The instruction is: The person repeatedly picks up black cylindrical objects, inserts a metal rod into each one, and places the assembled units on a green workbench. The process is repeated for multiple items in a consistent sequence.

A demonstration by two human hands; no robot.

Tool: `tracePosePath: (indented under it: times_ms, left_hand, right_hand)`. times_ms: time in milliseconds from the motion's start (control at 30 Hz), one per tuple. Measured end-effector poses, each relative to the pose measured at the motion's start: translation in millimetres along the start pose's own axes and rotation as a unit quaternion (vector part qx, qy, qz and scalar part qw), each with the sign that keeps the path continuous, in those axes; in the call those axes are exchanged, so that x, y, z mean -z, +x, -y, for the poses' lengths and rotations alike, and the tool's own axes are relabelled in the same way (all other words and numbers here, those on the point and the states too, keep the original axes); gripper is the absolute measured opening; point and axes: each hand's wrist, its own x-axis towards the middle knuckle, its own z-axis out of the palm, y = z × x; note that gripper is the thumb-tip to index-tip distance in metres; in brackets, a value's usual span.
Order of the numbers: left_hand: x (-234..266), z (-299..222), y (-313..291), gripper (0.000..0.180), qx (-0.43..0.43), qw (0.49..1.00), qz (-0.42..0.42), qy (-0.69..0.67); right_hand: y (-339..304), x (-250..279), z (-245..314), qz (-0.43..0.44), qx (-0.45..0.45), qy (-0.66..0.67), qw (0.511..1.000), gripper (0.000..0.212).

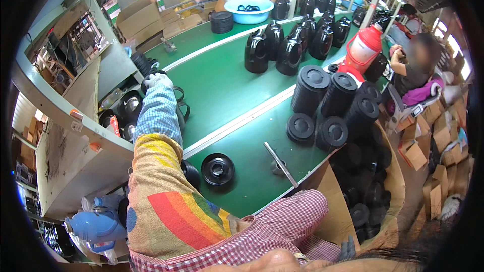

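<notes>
My left arm, in a patterned sleeve with a blue checked cuff, stretches to the far left of the green bench. There my left hand (158, 80), in a pale glove, is closed at a dark round plastic part (146, 83), mostly hidden by the hand. Black handled pieces (184, 112) stand just right of the cuff. Low at the bottom edge, grey gloved fingertips of my right hand (347, 248) show beside a carton, stretched out with nothing seen in them. A round black part with a raised centre (218, 169) lies on the near strip of the bench.
Stacked black lids (310, 90) and a red-and-white jug (364, 48) stand to the right. Glossy black jug bodies (290, 55) and a blue basin (248, 10) are farther back. A metal bar (281, 165) crosses the near edge, beside a carton (396, 171) of black parts. Another person (421, 65) sits at right.
</notes>
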Motion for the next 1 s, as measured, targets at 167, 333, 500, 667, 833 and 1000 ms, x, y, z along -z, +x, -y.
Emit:
tracePosePath:
  times_ms: [167,333,500,667,833,1000]
  left_hand:
    - [10,-28,-14,0.050,-0.123,0.979,-0.133,-0.090]
    - [53,-47,-121,0.037,-0.426,0.819,-0.368,-0.112]
    - [94,-57,-307,0.012,-0.658,0.597,-0.403,-0.219]
    - [82,-64,-454,0.009,-0.848,0.423,-0.264,-0.181]
    - [40,-59,-546,0.014,-0.941,0.302,-0.109,-0.104]
    - [-14,-58,-564,0.012,-0.959,0.274,0.036,-0.068]
  right_hand:
    - [0,6,-33,-0.040,0.034,0.068,0.996,0.050]
    - [7,17,54,0.023,0.155,0.123,0.980,0.048]
    - [33,15,133,-0.021,0.470,-0.025,0.882,0.037]
    - [-6,24,184,0.064,0.451,0.158,0.876,0.044]
    - [-43,24,144,0.156,0.403,0.268,0.861,0.065]
    - [-107,-19,64,0.134,0.338,0.264,0.893,0.050]
